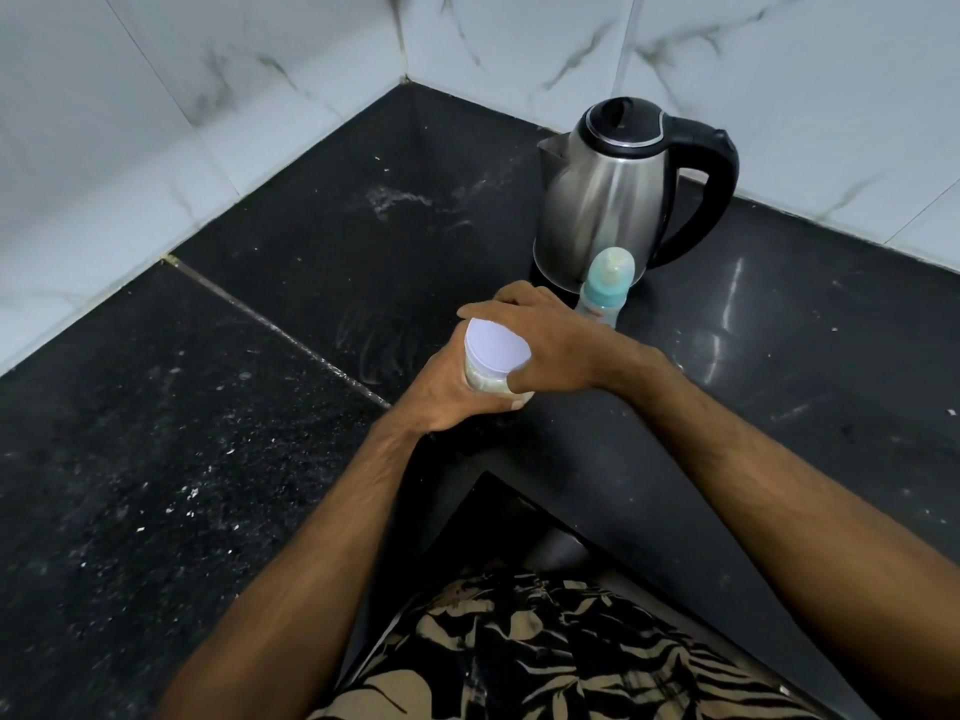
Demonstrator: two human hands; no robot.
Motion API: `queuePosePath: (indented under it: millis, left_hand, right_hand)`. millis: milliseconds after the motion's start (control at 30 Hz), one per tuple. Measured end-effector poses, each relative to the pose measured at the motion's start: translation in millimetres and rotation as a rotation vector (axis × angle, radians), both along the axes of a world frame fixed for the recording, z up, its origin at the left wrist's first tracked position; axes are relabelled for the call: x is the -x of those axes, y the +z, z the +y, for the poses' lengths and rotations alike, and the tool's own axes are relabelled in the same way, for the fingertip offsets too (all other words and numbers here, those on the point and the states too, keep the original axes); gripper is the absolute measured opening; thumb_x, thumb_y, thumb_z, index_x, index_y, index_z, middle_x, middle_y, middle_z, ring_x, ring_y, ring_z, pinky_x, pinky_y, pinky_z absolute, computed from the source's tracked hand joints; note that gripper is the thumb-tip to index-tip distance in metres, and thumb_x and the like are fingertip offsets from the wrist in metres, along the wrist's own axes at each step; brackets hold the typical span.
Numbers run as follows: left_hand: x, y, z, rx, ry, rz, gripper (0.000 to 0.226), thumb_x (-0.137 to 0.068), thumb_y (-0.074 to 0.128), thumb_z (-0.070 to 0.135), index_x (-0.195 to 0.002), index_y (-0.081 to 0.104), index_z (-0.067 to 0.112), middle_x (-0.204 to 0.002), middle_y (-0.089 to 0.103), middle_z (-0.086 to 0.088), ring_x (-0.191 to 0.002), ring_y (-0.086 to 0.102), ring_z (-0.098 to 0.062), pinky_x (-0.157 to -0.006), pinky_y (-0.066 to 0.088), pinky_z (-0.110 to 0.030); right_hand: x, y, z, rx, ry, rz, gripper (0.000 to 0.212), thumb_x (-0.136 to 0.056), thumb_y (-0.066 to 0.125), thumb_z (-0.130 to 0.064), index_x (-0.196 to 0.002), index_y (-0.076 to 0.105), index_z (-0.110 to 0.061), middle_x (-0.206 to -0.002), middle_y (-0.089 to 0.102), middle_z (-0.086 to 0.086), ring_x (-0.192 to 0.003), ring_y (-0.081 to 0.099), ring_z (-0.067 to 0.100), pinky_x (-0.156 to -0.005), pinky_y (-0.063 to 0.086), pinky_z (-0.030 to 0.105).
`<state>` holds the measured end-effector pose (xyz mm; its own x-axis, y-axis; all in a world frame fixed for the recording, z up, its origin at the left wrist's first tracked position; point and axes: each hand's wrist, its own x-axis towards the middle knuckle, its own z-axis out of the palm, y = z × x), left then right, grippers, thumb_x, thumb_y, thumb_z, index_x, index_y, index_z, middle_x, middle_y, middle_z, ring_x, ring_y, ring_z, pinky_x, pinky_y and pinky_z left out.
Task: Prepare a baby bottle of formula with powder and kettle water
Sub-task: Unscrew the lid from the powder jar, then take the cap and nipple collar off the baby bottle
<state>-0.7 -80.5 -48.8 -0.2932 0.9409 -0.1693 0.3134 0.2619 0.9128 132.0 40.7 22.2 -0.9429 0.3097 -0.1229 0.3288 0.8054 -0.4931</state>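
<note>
A small clear jar of pale powder (480,379) with a white lid (493,348) stands on the black counter (260,407) in front of me. My left hand (447,392) grips the jar's body from the left. My right hand (550,340) lies over the lid, fingers and thumb curled round its rim. Just behind my right hand stands a baby bottle (605,288) with a teal collar and a clear cap. A steel electric kettle (618,194) with a black lid and handle stands behind the bottle, lid closed.
White marble-look wall tiles (208,96) close off the counter's corner at the back. Smears of white residue (400,200) mark the counter left of the kettle. The counter's inner edge (519,491) runs near my body.
</note>
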Motion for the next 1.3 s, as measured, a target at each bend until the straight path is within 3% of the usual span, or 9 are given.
queuePosePath:
  millis: [133, 233, 367, 467, 667, 767, 900, 1167, 1300]
  left_hand:
    - [2.8, -0.1, 1.1, -0.034, -0.035, 0.034, 0.104, -0.061, 0.095, 0.021, -0.142, 0.031, 0.034, -0.136, 0.052, 0.02, -0.123, 0.049, 0.009, -0.097, 0.042, -0.012]
    - [4.4, -0.6, 1.6, -0.044, -0.045, 0.06, 0.1, -0.06, 0.094, 0.022, -0.137, 0.032, 0.039, -0.13, 0.052, 0.023, -0.118, 0.052, 0.008, -0.094, 0.046, -0.016]
    - [6.1, -3.3, 2.6, -0.061, -0.028, 0.092, 0.1, -0.059, 0.096, 0.023, -0.139, 0.035, 0.032, -0.129, 0.053, 0.023, -0.12, 0.052, 0.006, -0.099, 0.043, -0.018]
    - [7.6, -7.3, 3.6, -0.056, -0.011, 0.096, 0.1, -0.06, 0.096, 0.021, -0.139, 0.036, 0.029, -0.128, 0.053, 0.024, -0.12, 0.05, 0.009, -0.099, 0.04, -0.015]
    - [6.2, -9.3, 4.3, -0.048, -0.01, 0.094, 0.104, -0.056, 0.094, 0.032, -0.141, 0.034, 0.029, -0.13, 0.049, 0.027, -0.123, 0.048, 0.009, -0.103, 0.039, -0.017]
    - [4.9, -9.2, 4.0, -0.044, -0.002, 0.089, 0.106, -0.052, 0.092, 0.04, -0.141, 0.034, 0.03, -0.132, 0.049, 0.025, -0.125, 0.048, 0.005, -0.106, 0.039, -0.021]
    - [3.6, -9.7, 3.7, -0.044, 0.006, 0.093, 0.105, -0.054, 0.092, 0.033, -0.142, 0.035, 0.024, -0.131, 0.048, 0.026, -0.123, 0.047, 0.01, -0.103, 0.037, -0.013]
    - [2.5, -7.5, 2.4, -0.01, 0.009, 0.078, 0.106, -0.056, 0.093, 0.031, -0.144, 0.033, 0.023, -0.132, 0.048, 0.026, -0.122, 0.046, 0.013, -0.101, 0.036, -0.01]
    - [1.0, -4.7, 0.5, -0.009, 0.009, 0.051, 0.123, -0.053, 0.092, 0.042, -0.152, 0.022, 0.02, -0.144, 0.045, 0.014, -0.132, 0.043, 0.005, -0.11, 0.035, -0.018]
  right_hand:
    - [-12.3, 2.9, -1.5, 0.023, -0.089, 0.133, 0.083, -0.076, 0.076, -0.03, -0.148, 0.036, -0.034, -0.134, 0.042, 0.001, -0.124, 0.041, 0.018, -0.104, 0.041, 0.032]
    - [-31.0, -3.6, -3.7, 0.085, -0.198, 0.359, 0.081, -0.076, 0.08, -0.039, -0.146, 0.039, -0.03, -0.134, 0.045, 0.002, -0.124, 0.043, 0.015, -0.103, 0.046, 0.036]
    - [-61.9, -29.0, -15.2, 0.238, -0.355, 0.531, 0.078, -0.072, 0.087, -0.034, -0.136, 0.043, -0.024, -0.133, 0.047, -0.001, -0.12, 0.05, 0.015, -0.096, 0.051, 0.033]
    - [-80.4, -58.6, -30.2, 0.34, -0.473, 0.484, 0.077, -0.065, 0.089, -0.038, -0.122, 0.039, -0.028, -0.122, 0.051, -0.005, -0.111, 0.055, 0.016, -0.093, 0.051, 0.041]
    - [-102.1, -95.7, -59.6, 0.35, -0.522, 0.358, 0.073, -0.064, 0.09, -0.033, -0.115, 0.037, -0.035, -0.129, 0.048, -0.022, -0.119, 0.05, 0.003, -0.099, 0.046, 0.028]
    - [-108.3, -105.8, -63.6, 0.297, -0.512, 0.338, 0.074, -0.066, 0.087, -0.034, -0.121, 0.038, -0.034, -0.134, 0.047, -0.017, -0.123, 0.048, 0.01, -0.103, 0.043, 0.031]
    - [-115.0, -111.2, -61.8, 0.222, -0.478, 0.269, 0.084, -0.07, 0.086, -0.034, -0.138, 0.039, -0.021, -0.14, 0.045, -0.009, -0.126, 0.04, 0.008, -0.107, 0.034, 0.027]
    - [-116.7, -113.1, -58.6, 0.196, -0.439, 0.243, 0.091, -0.071, 0.086, -0.044, -0.144, 0.036, -0.022, -0.148, 0.04, -0.008, -0.135, 0.035, 0.01, -0.112, 0.026, 0.024]
    - [-118.7, -110.5, -57.8, 0.224, -0.431, 0.24, 0.091, -0.073, 0.082, -0.051, -0.145, 0.034, -0.025, -0.147, 0.038, -0.011, -0.132, 0.035, 0.004, -0.111, 0.028, 0.021]
